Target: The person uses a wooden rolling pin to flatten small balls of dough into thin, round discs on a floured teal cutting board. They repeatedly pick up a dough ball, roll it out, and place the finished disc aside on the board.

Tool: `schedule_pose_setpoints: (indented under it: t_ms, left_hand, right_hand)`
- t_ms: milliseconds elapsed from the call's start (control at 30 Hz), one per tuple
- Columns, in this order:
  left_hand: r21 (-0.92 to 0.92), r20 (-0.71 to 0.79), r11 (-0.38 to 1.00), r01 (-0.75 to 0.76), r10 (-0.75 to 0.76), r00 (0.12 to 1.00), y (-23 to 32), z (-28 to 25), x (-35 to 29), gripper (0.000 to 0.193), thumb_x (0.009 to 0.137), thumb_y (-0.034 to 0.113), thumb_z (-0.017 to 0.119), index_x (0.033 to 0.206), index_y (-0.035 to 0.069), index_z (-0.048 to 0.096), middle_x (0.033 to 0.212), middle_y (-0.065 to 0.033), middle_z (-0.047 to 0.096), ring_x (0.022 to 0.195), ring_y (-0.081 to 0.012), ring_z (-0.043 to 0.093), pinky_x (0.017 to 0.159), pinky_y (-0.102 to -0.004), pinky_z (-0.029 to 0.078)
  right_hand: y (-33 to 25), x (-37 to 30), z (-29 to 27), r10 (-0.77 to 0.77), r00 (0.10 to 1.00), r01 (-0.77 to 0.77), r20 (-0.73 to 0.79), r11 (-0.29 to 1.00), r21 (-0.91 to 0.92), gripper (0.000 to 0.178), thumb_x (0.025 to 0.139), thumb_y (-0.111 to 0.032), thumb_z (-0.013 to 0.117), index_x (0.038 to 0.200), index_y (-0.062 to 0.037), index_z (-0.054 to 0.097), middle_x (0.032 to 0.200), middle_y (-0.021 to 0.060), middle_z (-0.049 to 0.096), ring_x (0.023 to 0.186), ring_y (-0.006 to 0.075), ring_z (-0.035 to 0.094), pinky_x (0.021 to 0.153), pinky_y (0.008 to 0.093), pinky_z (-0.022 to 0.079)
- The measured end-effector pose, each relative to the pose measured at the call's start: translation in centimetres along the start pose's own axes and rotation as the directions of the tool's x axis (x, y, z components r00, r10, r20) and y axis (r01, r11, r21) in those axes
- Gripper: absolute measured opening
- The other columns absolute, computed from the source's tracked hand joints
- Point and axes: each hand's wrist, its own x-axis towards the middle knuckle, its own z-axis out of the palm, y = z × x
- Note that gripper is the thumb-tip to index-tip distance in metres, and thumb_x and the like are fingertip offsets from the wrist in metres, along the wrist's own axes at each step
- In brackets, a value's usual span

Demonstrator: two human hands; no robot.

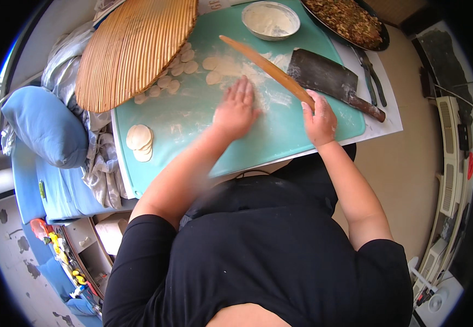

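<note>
Head camera looks down on the person's black shirt (280, 256) and two bare hands over a green mat (272, 133). The right hand (319, 120) is wrapped around the near end of one wooden rolling pin (272, 70), with thumb and fingers pinching it. The pin is over the right half of the mat. Its long side slants, and its thin tip points far and to the left. I cannot tell if that tip touches the mat. The left hand (238, 109) is a bit blurry. It is palm down and flat, with the fingers out straight and close together, beside the white flour (231, 68).

Near the mat's left edge is one small stack of flat dough rounds (140, 143); they overlap, so I cannot count them. Just right of the pin lies one big cleaver (323, 73), its handle pointing near and right. Past it is one tool with two dark handles (375, 87).

Farther off, two flat dough pieces (213, 78) sit by the flour. More small pieces (176, 69) lie along one round stick tray (138, 54), some partly hidden. At the far side are one bowl (272, 38) of flour and one black pan (384, 39) of chopped food (348, 22). A pale sheet (220, 5) there has cut-off print.
</note>
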Motion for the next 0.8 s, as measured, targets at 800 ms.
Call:
schedule_pose_setpoints:
  t_ms: [800]
  left_hand:
    - [-0.568,-0.146,0.809,0.155,-0.284,0.948,-5.5,-3.2,-6.5,0.014,0.074,0.014,0.070,0.082,0.007,0.061,0.092,-0.0070,0.065,0.086,-0.0259,0.061,0.072,-0.0355,0.048]
  right_hand:
    - [0.6,-0.3,0.6,0.020,1.000,-0.020,-0.020,1.000,0.005,0.026,0.085,-0.018,0.061,0.109,-0.0081,0.055,0.106,0.0095,0.063,0.097,0.0299,0.059,0.081,0.0381,0.048]
